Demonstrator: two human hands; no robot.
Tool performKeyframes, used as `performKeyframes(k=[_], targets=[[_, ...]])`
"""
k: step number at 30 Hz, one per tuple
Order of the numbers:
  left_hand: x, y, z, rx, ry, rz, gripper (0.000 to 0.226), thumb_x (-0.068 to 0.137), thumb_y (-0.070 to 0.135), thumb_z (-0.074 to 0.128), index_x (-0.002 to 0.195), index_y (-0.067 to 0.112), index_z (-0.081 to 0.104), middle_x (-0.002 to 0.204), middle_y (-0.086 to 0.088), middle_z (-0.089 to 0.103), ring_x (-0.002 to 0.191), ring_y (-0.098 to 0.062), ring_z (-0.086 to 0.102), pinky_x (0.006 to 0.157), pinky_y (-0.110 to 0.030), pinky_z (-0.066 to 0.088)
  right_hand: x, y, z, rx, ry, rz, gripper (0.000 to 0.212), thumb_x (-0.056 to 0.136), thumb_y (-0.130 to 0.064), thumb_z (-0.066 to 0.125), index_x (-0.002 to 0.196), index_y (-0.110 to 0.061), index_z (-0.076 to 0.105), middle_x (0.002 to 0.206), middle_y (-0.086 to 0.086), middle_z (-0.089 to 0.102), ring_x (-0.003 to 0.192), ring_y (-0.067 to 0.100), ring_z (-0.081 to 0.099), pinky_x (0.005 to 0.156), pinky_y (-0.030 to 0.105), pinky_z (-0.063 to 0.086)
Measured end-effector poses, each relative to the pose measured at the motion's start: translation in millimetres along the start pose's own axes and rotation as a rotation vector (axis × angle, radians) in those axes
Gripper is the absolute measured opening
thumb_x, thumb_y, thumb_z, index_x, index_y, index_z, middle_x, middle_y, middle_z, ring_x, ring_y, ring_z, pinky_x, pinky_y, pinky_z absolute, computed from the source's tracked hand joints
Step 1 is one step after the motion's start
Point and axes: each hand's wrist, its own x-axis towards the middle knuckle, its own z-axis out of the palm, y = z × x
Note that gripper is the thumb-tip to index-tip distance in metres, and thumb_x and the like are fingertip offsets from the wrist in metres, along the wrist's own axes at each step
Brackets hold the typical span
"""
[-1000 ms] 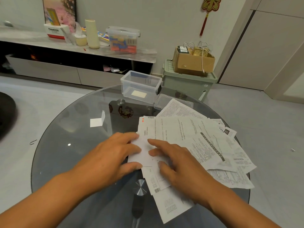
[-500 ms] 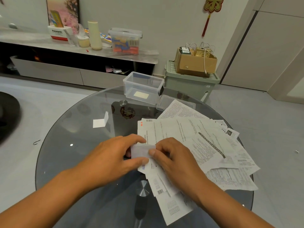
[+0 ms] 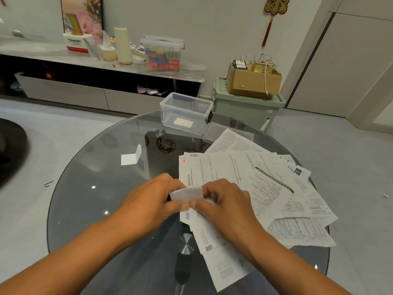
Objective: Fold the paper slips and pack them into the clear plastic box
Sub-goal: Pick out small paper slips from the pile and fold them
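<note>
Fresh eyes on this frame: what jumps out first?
Both hands at the near centre, left hand and right hand, pinching one small folded paper slip between them. To their right, a loose spread of printed papers covers the round glass table. At the far edge stands the open clear plastic box, one slip inside.

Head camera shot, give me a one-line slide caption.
Both hands, left and right, pinch a small paper slip mid-fold above scattered papers, clear plastic box waiting behind.
</note>
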Motion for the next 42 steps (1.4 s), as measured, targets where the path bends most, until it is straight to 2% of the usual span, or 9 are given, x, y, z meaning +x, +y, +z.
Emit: performKeyframes(k=[4, 7, 10, 15, 21, 31, 36, 40, 42], targets=[[-0.6, -3.5, 0.3, -0.197, 0.068, -0.005, 0.015, 0.088, 0.048, 0.071, 0.09, 0.034, 0.065, 0.1, 0.017, 0.056, 0.083, -0.006, 0.061, 0.076, -0.031, 0.053, -2.6, -4.1, -6.5, 0.298, 0.008, 0.032, 0.019, 0.086, -0.053, 0.072, 0.085, -0.034, 0.068, 0.083, -0.012, 0.074, 0.08, 0.014, 0.071, 0.081, 0.048, 0.059], [-4.5, 3.4, -3.0, -0.419, 0.142, -0.021, 0.032, 0.084, 0.029, 0.08, 0.109, 0.033, 0.061, 0.107, 0.012, 0.065, 0.082, -0.001, 0.064, 0.071, -0.015, 0.05, -6.7, -10.1, -14.7, 0.441, 0.015, -0.003, 0.019, 0.083, -0.032, 0.083, 0.077, -0.021, 0.069, 0.079, -0.003, 0.074, 0.071, 0.017, 0.073, 0.07, 0.047, 0.062], [-5.4, 12.7, -8.7, -0.705, 0.061, -0.052, 0.054, 0.082, 0.01, 0.079, 0.127, 0.029, 0.055, 0.103, 0.006, 0.075, 0.088, -0.007, 0.072, 0.075, -0.018, 0.056, -9.2, -16.0, -24.6, 0.534, 0.025, -0.036, 0.023, 0.081, -0.021, 0.087, 0.082, -0.019, 0.064, 0.075, 0.003, 0.072, 0.067, 0.018, 0.072, 0.061, 0.033, 0.059], [-11.8, 26.2, -14.3, -0.883, 0.047, -0.133, 0.026, 0.083, 0.003, 0.074, 0.108, 0.008, 0.068, 0.092, -0.008, 0.078, 0.084, -0.023, 0.077, 0.067, -0.022, 0.06, -10.5, -23.9, -36.2, 0.599, -0.021, 0.017, 0.046, 0.083, -0.021, 0.084, 0.117, -0.035, 0.056, 0.084, 0.001, 0.078, 0.073, 0.016, 0.077, 0.066, 0.029, 0.063], [-12.8, 29.0, -16.0, -0.913, 0.026, -0.253, 0.013, 0.086, 0.004, 0.073, 0.099, 0.004, 0.073, 0.084, -0.017, 0.077, 0.067, -0.018, 0.072, 0.065, -0.023, 0.061, -12.8, -22.5, -36.6, 0.5, -0.022, -0.038, 0.039, 0.09, -0.026, 0.077, 0.121, -0.041, 0.058, 0.079, -0.004, 0.078, 0.077, 0.01, 0.076, 0.079, 0.036, 0.061], [-7.1, -51.5, -59.9, -0.414, 0.251, -0.533, 0.02, 0.093, 0.005, 0.069, 0.103, 0.001, 0.052, 0.066, -0.022, 0.067, 0.046, -0.025, 0.056, 0.044, -0.032, 0.051, -8.6, 18.2, -84.7, 0.133, 0.097, 0.018, 0.02, 0.092, -0.04, 0.073, 0.111, -0.043, 0.069, 0.108, -0.028, 0.066, 0.098, -0.011, 0.058, 0.093, 0.028, 0.047], [-10.2, -59.1, -58.1, 0.29, 0.344, -0.451, 0.029, 0.091, 0.035, 0.071, 0.092, 0.025, 0.044, 0.08, -0.002, 0.061, 0.071, -0.024, 0.057, 0.06, -0.035, 0.041, -28.3, 21.4, -101.8, -0.144, -0.227, -0.032, 0.065, 0.069, -0.066, 0.08, 0.126, -0.061, 0.049, 0.137, -0.043, 0.036, 0.135, 0.001, 0.034, 0.116, 0.039, 0.033], [-16.6, -51.3, -38.0, 0.441, 0.241, -0.25, 0.028, 0.088, 0.005, 0.053, 0.095, 0.032, 0.056, 0.102, 0.002, 0.055, 0.097, -0.029, 0.06, 0.072, -0.034, 0.042, -46.3, 19.6, -92.0, -0.381, -0.394, -0.128, 0.087, 0.075, -0.061, 0.077, 0.143, -0.065, 0.023, 0.157, -0.036, 0.007, 0.147, 0.0, 0.006, 0.123, 0.031, 0.006], [-22.2, -45.2, -23.2, 0.447, 0.199, -0.169, 0.02, 0.094, 0.014, 0.043, 0.106, 0.026, 0.055, 0.108, 0.0, 0.054, 0.105, -0.028, 0.06, 0.074, -0.035, 0.042, -48.7, 21.9, -88.2, -0.423, -0.383, -0.161, 0.081, 0.082, -0.055, 0.073, 0.145, -0.063, 0.023, 0.158, -0.035, 0.007, 0.147, -0.005, 0.002, 0.117, 0.023, -0.009]])
